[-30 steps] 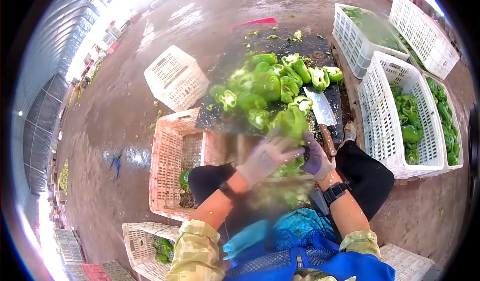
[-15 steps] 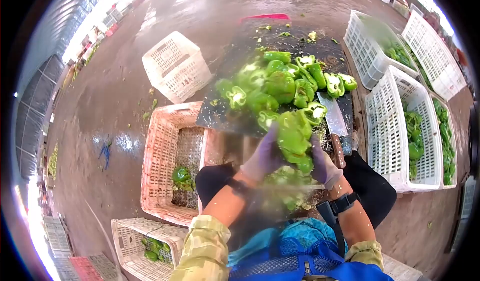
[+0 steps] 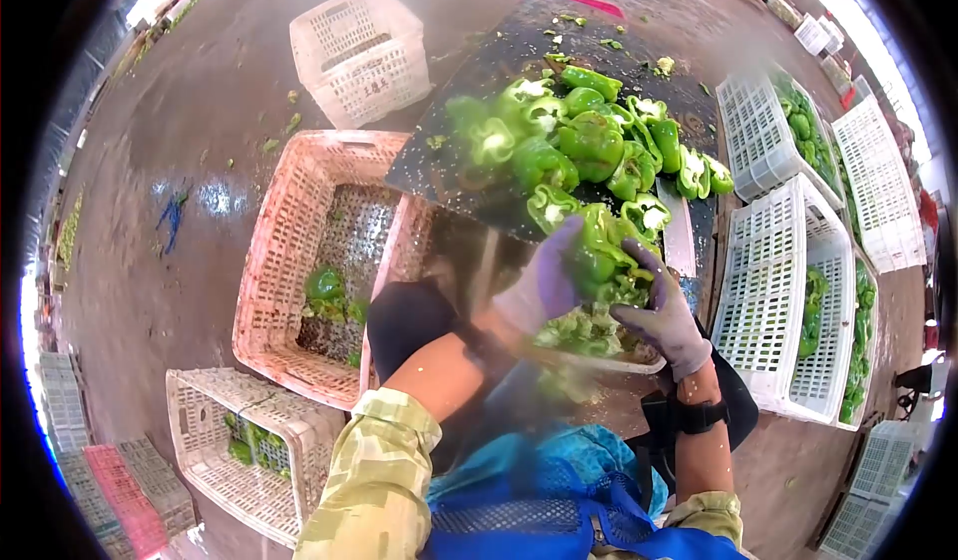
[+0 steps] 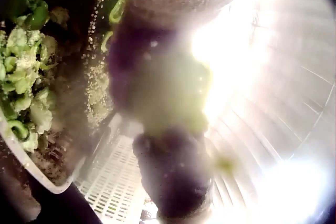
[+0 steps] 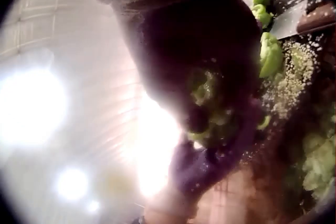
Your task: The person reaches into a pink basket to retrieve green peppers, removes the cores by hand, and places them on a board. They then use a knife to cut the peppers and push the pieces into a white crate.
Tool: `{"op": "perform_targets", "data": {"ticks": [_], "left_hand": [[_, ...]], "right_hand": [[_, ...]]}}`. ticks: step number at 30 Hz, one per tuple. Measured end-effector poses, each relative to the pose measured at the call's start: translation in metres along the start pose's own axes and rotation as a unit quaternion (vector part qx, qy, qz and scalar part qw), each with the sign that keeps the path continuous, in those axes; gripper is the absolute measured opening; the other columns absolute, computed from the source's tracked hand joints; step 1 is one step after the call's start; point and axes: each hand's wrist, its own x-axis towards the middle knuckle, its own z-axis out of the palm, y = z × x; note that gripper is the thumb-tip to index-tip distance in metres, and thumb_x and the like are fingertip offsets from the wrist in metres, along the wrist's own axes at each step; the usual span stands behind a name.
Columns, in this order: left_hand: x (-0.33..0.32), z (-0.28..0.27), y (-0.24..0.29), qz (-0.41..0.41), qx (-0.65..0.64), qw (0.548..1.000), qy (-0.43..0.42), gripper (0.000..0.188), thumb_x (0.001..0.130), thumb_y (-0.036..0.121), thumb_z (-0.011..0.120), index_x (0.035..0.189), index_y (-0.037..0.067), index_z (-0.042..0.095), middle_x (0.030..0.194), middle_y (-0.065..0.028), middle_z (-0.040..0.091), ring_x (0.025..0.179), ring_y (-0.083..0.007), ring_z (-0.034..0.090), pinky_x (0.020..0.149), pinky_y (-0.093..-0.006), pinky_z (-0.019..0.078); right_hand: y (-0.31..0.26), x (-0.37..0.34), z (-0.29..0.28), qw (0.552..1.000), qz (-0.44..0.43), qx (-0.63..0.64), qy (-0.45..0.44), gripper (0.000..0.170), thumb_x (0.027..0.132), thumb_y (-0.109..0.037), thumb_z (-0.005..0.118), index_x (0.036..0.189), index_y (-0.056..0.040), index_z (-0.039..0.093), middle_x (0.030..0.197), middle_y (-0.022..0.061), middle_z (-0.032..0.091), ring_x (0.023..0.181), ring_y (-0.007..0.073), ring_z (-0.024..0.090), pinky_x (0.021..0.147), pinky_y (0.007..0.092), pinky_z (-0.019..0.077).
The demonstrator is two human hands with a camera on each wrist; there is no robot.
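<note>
Both gloved hands hold green bell pepper pieces between them at the near edge of the black cutting board. My left hand grips them from the left side. From the right, my right hand curls its fingers and thumb round the pepper. The left wrist view shows a blurred green mass in the purple glove. A pile of cut bell peppers lies on the board just beyond. The cleaver blade rests to their right, and its brown handle appears in the right wrist view.
Pale green scraps fill a tray below the hands. At left stands a pinkish crate with a few peppers inside. A white crate sits beyond it, and another lies nearer. White pepper crates line the right.
The hands went from the board's near edge to gripping pepper pieces from both sides, then drew them closer, near the scrap tray. The head view has turned left, showing more of the pinkish crate.
</note>
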Motion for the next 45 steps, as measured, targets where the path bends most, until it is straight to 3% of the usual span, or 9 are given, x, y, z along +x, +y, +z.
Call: {"op": "perform_targets", "data": {"ticks": [2, 7, 9, 15, 22, 27, 31, 40, 45], "left_hand": [[-0.006, 0.005, 0.000, -0.012, -0.010, 0.999, -0.037, 0.044, 0.093, 0.033, 0.049, 0.128, 0.006, 0.045, 0.122, -0.0113, 0.055, 0.110, -0.0249, 0.056, 0.094, -0.0407, 0.0471], [-0.006, -0.008, -0.003, -0.033, 0.069, 0.992, -0.101, 0.045, 0.094, 0.018, 0.047, 0.136, 0.006, 0.035, 0.132, -0.0128, 0.046, 0.115, -0.0265, 0.052, 0.093, -0.0447, 0.0483], [-0.015, 0.004, -0.007, -0.027, 0.094, 0.991, -0.097, 0.046, 0.093, 0.017, 0.049, 0.136, 0.007, 0.035, 0.134, -0.0125, 0.044, 0.115, -0.0261, 0.053, 0.092, -0.0435, 0.0493], [-0.024, 0.005, -0.015, -0.107, -0.008, 0.994, -0.032, 0.042, 0.090, 0.032, 0.058, 0.124, 0.009, 0.052, 0.113, -0.0099, 0.061, 0.107, -0.0207, 0.058, 0.091, -0.0345, 0.0486], [-0.023, 0.010, -0.008, -0.073, 0.000, 0.995, -0.061, 0.040, 0.089, 0.026, 0.059, 0.124, 0.009, 0.050, 0.114, -0.0093, 0.060, 0.103, -0.0219, 0.059, 0.092, -0.0363, 0.0484], [-0.010, 0.004, -0.007, 0.010, 0.030, 0.999, 0.003, 0.034, 0.086, 0.021, 0.061, 0.118, 0.009, 0.052, 0.108, -0.0068, 0.060, 0.097, -0.0201, 0.061, 0.083, -0.0341, 0.0527], [0.006, -0.015, -0.010, 0.141, 0.082, 0.980, 0.115, 0.027, 0.085, 0.018, 0.061, 0.109, 0.008, 0.053, 0.096, -0.0048, 0.061, 0.087, -0.0171, 0.062, 0.075, -0.0304, 0.0536], [0.006, -0.021, -0.024, 0.227, 0.115, 0.931, 0.262, 0.059, 0.077, 0.009, 0.071, 0.126, 0.011, 0.039, 0.109, -0.0108, 0.055, 0.094, -0.0229, 0.057, 0.075, -0.0363, 0.0523], [0.002, -0.011, -0.017, 0.295, 0.187, 0.900, 0.262, 0.067, 0.074, 0.006, 0.072, 0.130, 0.014, 0.037, 0.111, -0.0119, 0.053, 0.094, -0.0254, 0.055, 0.072, -0.0350, 0.0515]], "right_hand": [[-0.002, -0.001, -0.003, 0.998, -0.026, 0.064, -0.001, 0.075, 0.069, 0.006, 0.066, 0.137, 0.0002, 0.034, 0.123, 0.0101, 0.050, 0.108, 0.0170, 0.051, 0.090, 0.0282, 0.0442], [-0.002, -0.007, -0.014, 0.973, 0.165, 0.161, -0.024, 0.067, 0.072, 0.002, 0.062, 0.134, -0.0022, 0.037, 0.112, 0.0085, 0.056, 0.101, 0.0157, 0.053, 0.084, 0.0274, 0.0455], [0.015, -0.011, -0.010, 0.976, 0.093, 0.197, 0.019, 0.042, 0.073, 0.000, 0.064, 0.113, -0.0019, 0.055, 0.105, 0.0114, 0.059, 0.091, 0.0204, 0.058, 0.080, 0.0299, 0.0470], [0.010, -0.018, 0.010, 0.994, -0.040, 0.065, -0.081, 0.035, 0.080, -0.005, 0.057, 0.115, -0.0010, 0.054, 0.107, 0.0060, 0.060, 0.094, 0.0143, 0.058, 0.078, 0.0252, 0.0476], [-0.011, -0.006, 0.007, 0.983, 0.066, -0.053, -0.162, 0.047, 0.073, -0.004, 0.071, 0.117, -0.0046, 0.054, 0.107, 0.0040, 0.061, 0.093, 0.0150, 0.058, 0.080, 0.0273, 0.0482], [0.005, -0.002, 0.017, 0.985, 0.117, 0.110, -0.059, 0.052, 0.071, -0.002, 0.074, 0.119, -0.0033, 0.053, 0.109, 0.0060, 0.061, 0.100, 0.0164, 0.058, 0.086, 0.0295, 0.0494], [0.028, 0.010, 0.048, 0.950, 0.073, 0.278, 0.126, 0.065, 0.068, 0.014, 0.056, 0.129, 0.0012, 0.039, 0.121, 0.0110, 0.049, 0.106, 0.0206, 0.053, 0.086, 0.0299, 0.0488], [0.055, 0.021, 0.075, 0.915, -0.006, 0.215, 0.340, 0.052, 0.073, 0.012, 0.045, 0.122, -0.0052, 0.040, 0.113, 0.0080, 0.049, 0.075, 0.0112, 0.052, 0.053, 0.0195, 0.0412], [0.031, 0.015, 0.073, 0.900, 0.019, 0.259, 0.350, 0.046, 0.077, 0.009, 0.049, 0.119, -0.0093, 0.042, 0.105, 0.0057, 0.050, 0.070, 0.0105, 0.052, 0.050, 0.0208, 0.0414]]}}
